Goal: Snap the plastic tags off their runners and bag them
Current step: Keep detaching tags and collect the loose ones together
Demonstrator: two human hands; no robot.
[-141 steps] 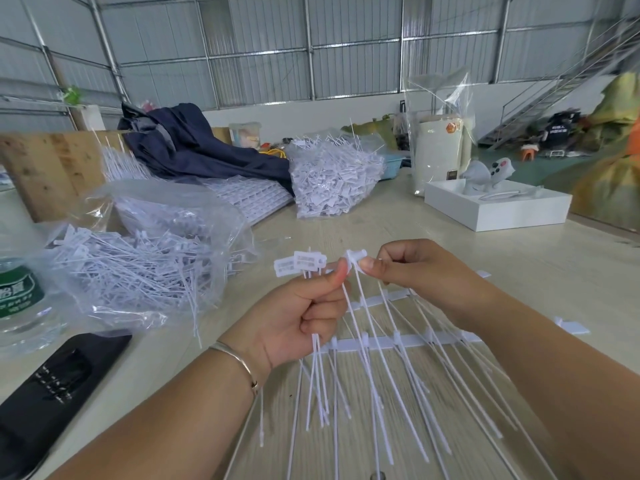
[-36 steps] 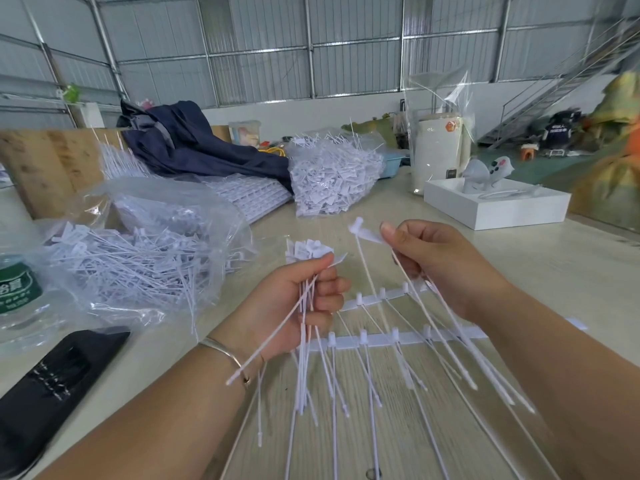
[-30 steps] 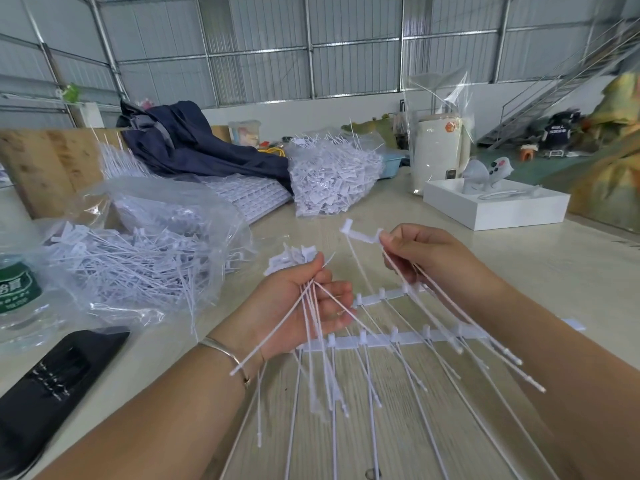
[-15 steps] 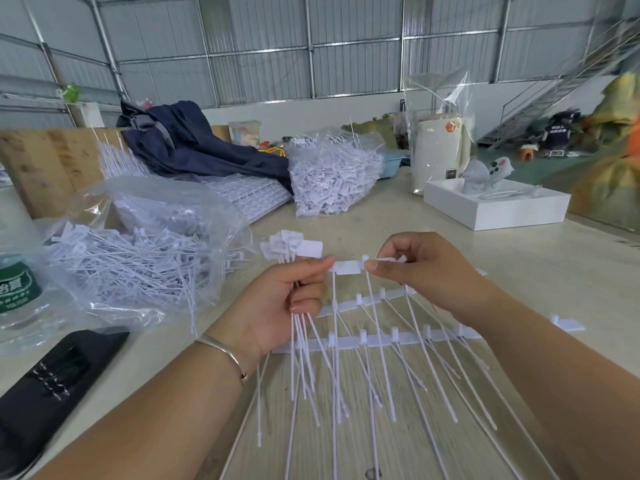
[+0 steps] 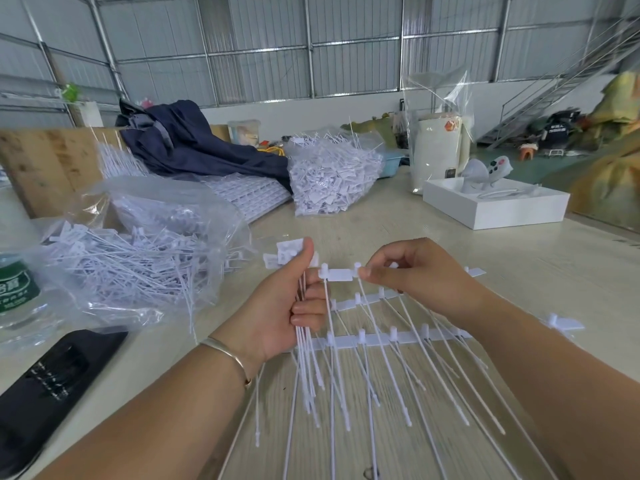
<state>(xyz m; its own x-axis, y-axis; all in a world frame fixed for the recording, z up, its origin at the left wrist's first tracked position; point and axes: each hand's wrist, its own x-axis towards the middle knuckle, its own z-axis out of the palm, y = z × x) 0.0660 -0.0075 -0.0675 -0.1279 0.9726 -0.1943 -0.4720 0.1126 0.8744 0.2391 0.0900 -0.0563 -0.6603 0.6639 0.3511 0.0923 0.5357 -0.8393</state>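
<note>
My left hand (image 5: 277, 306) grips a bundle of loose white tags (image 5: 304, 358); their flat heads stick up above my thumb and their thin tails hang down. My right hand (image 5: 415, 275) pinches the head of a tag on the raised white runner strip (image 5: 341, 274), which spans the gap between both hands. Two more runners (image 5: 405, 337) with several tags attached lie on the table below my hands. A clear plastic bag (image 5: 145, 251) holding many loose tags lies open to the left.
A black flat case (image 5: 45, 382) and a water bottle (image 5: 15, 289) sit at the near left. A heap of tags (image 5: 332, 178), stacked runner sheets (image 5: 249, 195), a dark garment (image 5: 194, 147) and a white box (image 5: 495, 206) stand farther back on the wooden table (image 5: 554, 271).
Both hands dipped back toward the runners on the table. My right hand's fingers have shifted onto another tag head on the raised strip, and the bundle in my left hand has grown.
</note>
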